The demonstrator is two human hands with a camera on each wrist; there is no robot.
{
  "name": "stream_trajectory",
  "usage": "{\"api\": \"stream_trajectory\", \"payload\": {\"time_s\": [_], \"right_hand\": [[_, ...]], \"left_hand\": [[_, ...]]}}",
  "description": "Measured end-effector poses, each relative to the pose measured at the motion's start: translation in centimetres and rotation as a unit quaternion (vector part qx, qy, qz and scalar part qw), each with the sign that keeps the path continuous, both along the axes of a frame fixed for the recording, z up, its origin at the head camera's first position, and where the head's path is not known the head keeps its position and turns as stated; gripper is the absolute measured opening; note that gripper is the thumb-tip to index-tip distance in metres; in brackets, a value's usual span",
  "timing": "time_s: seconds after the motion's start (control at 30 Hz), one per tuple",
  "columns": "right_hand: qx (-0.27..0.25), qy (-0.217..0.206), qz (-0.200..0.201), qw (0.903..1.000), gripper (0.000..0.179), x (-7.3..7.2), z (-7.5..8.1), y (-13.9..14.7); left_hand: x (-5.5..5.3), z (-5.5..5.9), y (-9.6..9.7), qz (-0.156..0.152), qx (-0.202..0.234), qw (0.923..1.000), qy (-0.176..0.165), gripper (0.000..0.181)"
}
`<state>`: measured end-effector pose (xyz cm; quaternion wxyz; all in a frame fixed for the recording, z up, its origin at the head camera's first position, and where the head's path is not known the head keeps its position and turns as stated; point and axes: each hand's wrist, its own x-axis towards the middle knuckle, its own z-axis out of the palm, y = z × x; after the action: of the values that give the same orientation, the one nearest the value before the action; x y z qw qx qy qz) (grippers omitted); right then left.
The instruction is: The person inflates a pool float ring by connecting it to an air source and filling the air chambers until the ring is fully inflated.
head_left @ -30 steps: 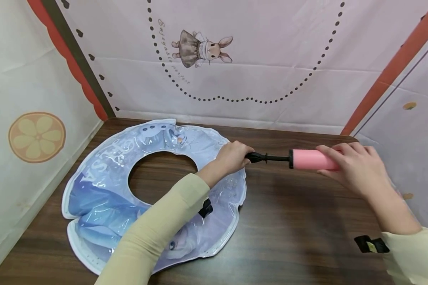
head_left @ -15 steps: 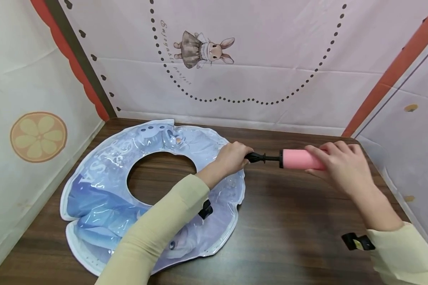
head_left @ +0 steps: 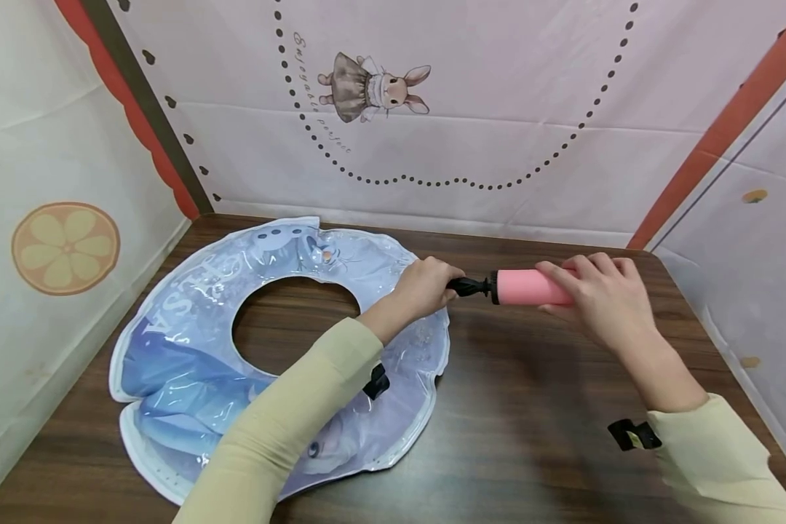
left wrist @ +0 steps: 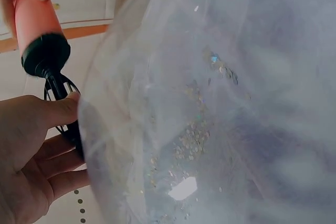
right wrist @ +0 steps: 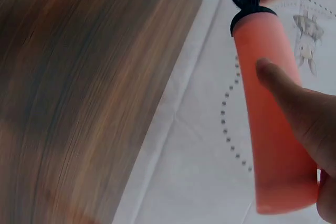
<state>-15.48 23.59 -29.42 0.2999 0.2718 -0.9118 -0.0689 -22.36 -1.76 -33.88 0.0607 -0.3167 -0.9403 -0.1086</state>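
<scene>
A pink hand air pump [head_left: 527, 287] lies sideways between the two hands in the head view. Its black handle [head_left: 469, 287] is gripped by my left hand [head_left: 424, 288], with thumb and fingers around it in the left wrist view. My right hand [head_left: 599, 295] holds the pink barrel [right wrist: 270, 119], thumb along its side. The handle sits close against the barrel's black cap [left wrist: 46, 54], so the rod is almost all inside. A blue and lilac swim ring [head_left: 170, 364], wrinkled and only partly filled, lies on the table under my left forearm.
The dark wooden table [head_left: 511, 437] has a printed cloth wall [head_left: 498, 94] along its back and more cloth at both sides. Black straps [head_left: 634, 435] show at each wrist beside the pale sleeves.
My right hand has moved left with the barrel, sliding it over the rod toward the handle. The left hand and the swim ring have stayed nearly in place.
</scene>
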Motion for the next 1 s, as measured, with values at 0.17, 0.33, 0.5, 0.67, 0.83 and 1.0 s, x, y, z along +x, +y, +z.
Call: {"api": "stream_trajectory", "payload": {"time_s": [0.17,0.33,0.5,0.67,0.83,1.0], "right_hand": [[-0.018,-0.017,-0.021,0.9995,0.076,1.1,0.4,2.7],[-0.020,-0.047,-0.076,0.9958,0.088,2.5,1.8,5.7],[-0.016,-0.033,-0.069,0.9969,0.088,2.7,2.6,6.0],[0.007,-0.034,-0.024,0.9991,0.064,1.3,2.0,2.8],[0.024,-0.009,-0.010,0.9996,0.063,0.4,1.1,0.1],[0.019,-0.003,-0.005,0.9998,0.063,0.2,0.6,-0.7]], "left_hand": [[0.0,0.2,0.0,-0.003,-0.014,0.9998,-0.015,0.021],[0.1,0.4,-0.1,0.002,-0.010,0.9998,-0.017,0.018],[0.3,0.8,0.1,-0.006,-0.010,0.9999,-0.009,0.016],[0.6,1.0,0.5,-0.020,-0.029,0.9993,0.011,0.015],[0.7,0.9,0.5,-0.018,-0.033,0.9990,0.025,0.015],[0.4,0.6,0.6,-0.023,-0.015,0.9995,0.015,0.014]]}}
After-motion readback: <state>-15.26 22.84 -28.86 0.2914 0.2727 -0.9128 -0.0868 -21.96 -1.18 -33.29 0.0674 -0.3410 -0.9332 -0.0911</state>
